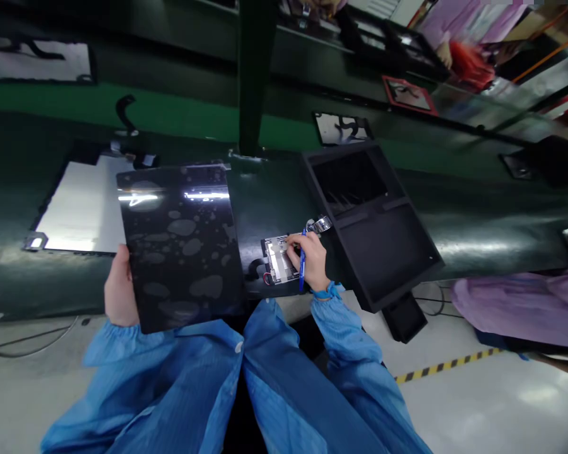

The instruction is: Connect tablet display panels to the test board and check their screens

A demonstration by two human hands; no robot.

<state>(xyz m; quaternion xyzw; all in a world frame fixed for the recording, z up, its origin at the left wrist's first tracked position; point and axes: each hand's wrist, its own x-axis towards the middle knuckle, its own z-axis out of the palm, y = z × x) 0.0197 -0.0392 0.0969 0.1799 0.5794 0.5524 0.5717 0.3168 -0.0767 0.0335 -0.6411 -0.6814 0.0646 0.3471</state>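
My left hand (121,291) grips the left edge of a black glossy screen panel (184,246), tilted up in front of me. Pale bubble-like patches mark its surface. My right hand (311,255) has a blue pen (302,261) tucked between its fingers. Its thumb and forefinger are bent close to the top of a small silver circuit module (278,261), which has a black flex cable and a red wire at its left. Whether the fingertips pinch a part of the module is too small to tell. A shiny metal roll (320,224) lies just beyond this hand.
A silver-backed display panel (88,208) lies at the left, partly behind the black one. At the right a black two-compartment tray (388,252) overhangs the bench edge. Smaller panels (343,129) lie farther back, beyond a dark upright post (253,82). Co-workers in purple sleeves (520,309) sit at the right.
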